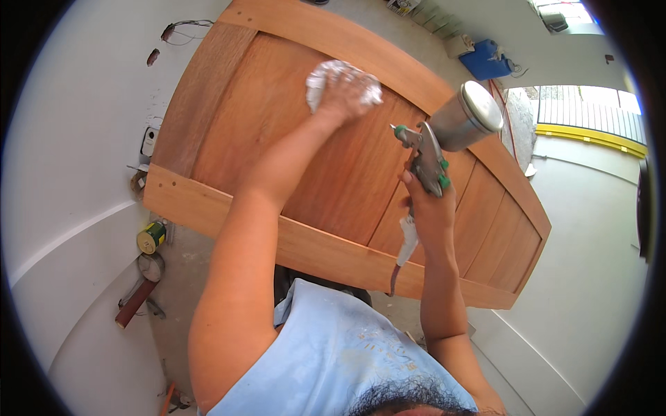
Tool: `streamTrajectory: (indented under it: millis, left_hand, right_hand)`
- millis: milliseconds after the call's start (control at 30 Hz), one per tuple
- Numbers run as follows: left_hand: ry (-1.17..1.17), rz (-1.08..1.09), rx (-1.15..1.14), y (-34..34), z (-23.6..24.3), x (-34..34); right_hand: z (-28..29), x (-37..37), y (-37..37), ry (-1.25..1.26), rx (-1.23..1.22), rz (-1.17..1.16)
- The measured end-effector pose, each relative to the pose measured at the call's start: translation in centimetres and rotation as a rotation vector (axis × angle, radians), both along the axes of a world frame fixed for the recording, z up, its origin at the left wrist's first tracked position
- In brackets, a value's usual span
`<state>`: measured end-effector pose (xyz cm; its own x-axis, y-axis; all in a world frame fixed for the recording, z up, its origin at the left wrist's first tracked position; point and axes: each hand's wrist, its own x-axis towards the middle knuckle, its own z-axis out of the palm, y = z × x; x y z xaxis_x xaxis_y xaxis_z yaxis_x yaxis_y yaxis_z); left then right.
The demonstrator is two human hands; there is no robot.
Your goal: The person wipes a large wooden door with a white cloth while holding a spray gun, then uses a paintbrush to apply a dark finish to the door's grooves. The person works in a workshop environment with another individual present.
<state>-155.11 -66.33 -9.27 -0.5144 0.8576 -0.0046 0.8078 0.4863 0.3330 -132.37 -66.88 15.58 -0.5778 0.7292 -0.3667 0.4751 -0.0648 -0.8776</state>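
Observation:
A reddish-brown wooden door (333, 180) with recessed panels lies before me. On its far left panel, my left hand (347, 98) presses a crumpled white cloth (319, 82), its fingers blurred and bunched over the fabric. My right hand (435, 197) is wrapped round the grip of a metal spray gun (429, 154) with green knobs, held above the door. The gun's silvery cup (454, 123) with a pale lid tilts to the right, and its nozzle points left. Below the grip hangs a white-wrapped fitting (408, 239) with a dark hose (394, 281).
White walls (76, 139) stand on both sides; the left one has a socket (149, 141) and loose wires (187, 26). A green-and-yellow can (149, 239) and a brown-handled tool (135, 305) lie at left. Beyond the door are a blue jerrycan (487, 61) and a yellow-edged opening (590, 136).

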Motion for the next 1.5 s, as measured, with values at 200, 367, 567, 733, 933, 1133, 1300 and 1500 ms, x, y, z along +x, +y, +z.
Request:
streamTrajectory:
  millis: [200, 367, 567, 733, 933, 1133, 1300, 1500]
  left_hand:
    - [0.111, 0.284, 0.065, 0.5, -0.7, 0.7]
    - [0.074, 0.015, 0.151, 4.4, -2.3, 8.0]
    - [0.011, -0.334, 0.006, 3.4, 0.2, 11.0]
    - [-0.521, -0.144, 0.579, 1.4, -5.2, 6.6]
    - [0.136, -0.011, -0.228, -4.6, 0.9, -1.9]
    - [0.211, 0.323, -0.141, -7.6, -1.1, -8.6]
    - [0.317, 0.458, -0.130, -6.7, -5.2, -9.3]
    - [0.155, 0.245, -0.099, -7.5, -0.8, 2.8]
  right_hand:
    - [-3.7, -2.2, 3.0, -0.036, 0.146, -0.052]
    - [-6.9, -2.8, 6.1, -0.031, 0.220, -0.078]
    - [-12.4, -3.9, 7.9, 0.080, 0.125, -0.002]
    - [-12.6, -8.5, 4.8, 0.016, 0.111, 0.144]
    - [-13.2, -15.4, 2.7, 0.194, 0.095, 0.271]
    - [-12.0, -23.0, -1.3, 0.213, -0.044, 0.342]
    - [-10.9, -25.9, -2.9, 0.127, 0.090, 0.469]
    - [-10.1, -20.3, -0.1, 0.072, -0.017, 0.498]
